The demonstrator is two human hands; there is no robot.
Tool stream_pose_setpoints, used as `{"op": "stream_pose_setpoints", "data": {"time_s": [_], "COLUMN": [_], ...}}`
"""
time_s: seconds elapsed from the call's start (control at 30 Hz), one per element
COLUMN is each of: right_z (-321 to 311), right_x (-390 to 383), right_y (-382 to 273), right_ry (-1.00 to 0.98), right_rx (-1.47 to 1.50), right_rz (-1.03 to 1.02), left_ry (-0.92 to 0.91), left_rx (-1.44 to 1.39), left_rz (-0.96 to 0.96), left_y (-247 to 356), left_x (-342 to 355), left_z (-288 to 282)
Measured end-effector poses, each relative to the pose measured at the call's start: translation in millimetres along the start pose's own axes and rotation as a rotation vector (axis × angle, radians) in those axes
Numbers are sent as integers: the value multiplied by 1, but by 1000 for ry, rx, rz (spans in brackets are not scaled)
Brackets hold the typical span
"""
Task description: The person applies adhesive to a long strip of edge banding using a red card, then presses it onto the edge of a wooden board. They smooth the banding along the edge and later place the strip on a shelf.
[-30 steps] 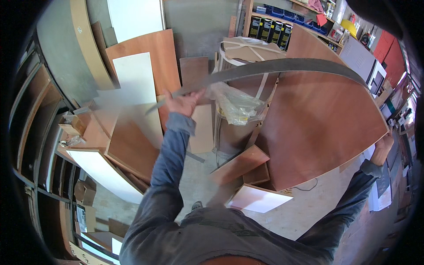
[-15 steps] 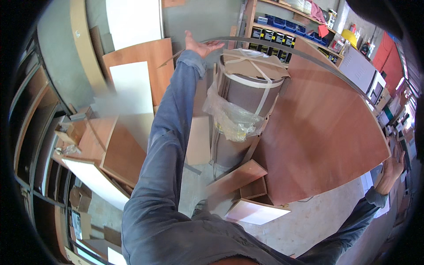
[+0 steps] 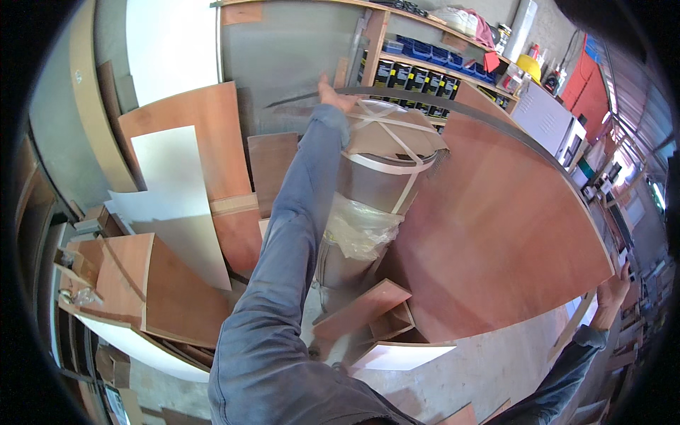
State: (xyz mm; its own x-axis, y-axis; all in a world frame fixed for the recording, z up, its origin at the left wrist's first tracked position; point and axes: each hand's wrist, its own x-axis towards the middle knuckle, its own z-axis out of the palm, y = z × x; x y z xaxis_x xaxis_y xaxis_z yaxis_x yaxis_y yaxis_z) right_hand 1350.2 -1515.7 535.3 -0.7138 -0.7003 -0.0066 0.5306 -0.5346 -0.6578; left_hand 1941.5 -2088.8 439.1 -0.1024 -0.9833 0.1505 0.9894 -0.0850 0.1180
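Note:
A large curved reddish-brown wood panel (image 3: pixel 503 234) stands tilted at my right. A thin dark flexible strip (image 3: pixel 489 113) runs along its curved upper edge, its free end reaching left past the cardboard-topped drum. At that end my left hand (image 3: pixel 334 96) is raised against the strip, thumb pointing up and apart; the other fingers are foreshortened and partly blurred. My right hand (image 3: pixel 612 292) grips the panel's right corner, where the strip comes down the edge; its far fingers are partly hidden.
A tall wrapped drum (image 3: pixel 382 173) with white straps and clear plastic stands ahead, beside the panel. Wood offcuts (image 3: pixel 365 312) and a white-faced board (image 3: pixel 404 355) lie low in front. Wooden boxes (image 3: pixel 184 283) and leaning boards (image 3: pixel 188 142) are at left. Shelves (image 3: pixel 432 60) hold cans and blue bins.
My view has turned, so the panel and drum sit differently. My left hand, palm up with fingers stretched before, has turned against the strip. My right hand has stayed by the panel's corner.

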Motion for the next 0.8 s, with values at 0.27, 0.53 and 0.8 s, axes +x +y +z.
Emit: {"op": "stream_pose_setpoints", "data": {"time_s": [0.27, 0.53, 0.8], "right_z": [-39, -64, -81], "right_x": [14, 29, 57], "right_y": [17, 47, 51], "right_ry": [-661, -646, -491], "right_rx": [-231, -101, -256], "right_rz": [132, 44, -146], "left_ry": [142, 332, 53], "left_rx": [156, 124, 83], "left_rz": [-102, -232, 65], "left_y": [6, 12, -40], "left_x": [10, -19, -47], "left_z": [-38, -7, -14]}}
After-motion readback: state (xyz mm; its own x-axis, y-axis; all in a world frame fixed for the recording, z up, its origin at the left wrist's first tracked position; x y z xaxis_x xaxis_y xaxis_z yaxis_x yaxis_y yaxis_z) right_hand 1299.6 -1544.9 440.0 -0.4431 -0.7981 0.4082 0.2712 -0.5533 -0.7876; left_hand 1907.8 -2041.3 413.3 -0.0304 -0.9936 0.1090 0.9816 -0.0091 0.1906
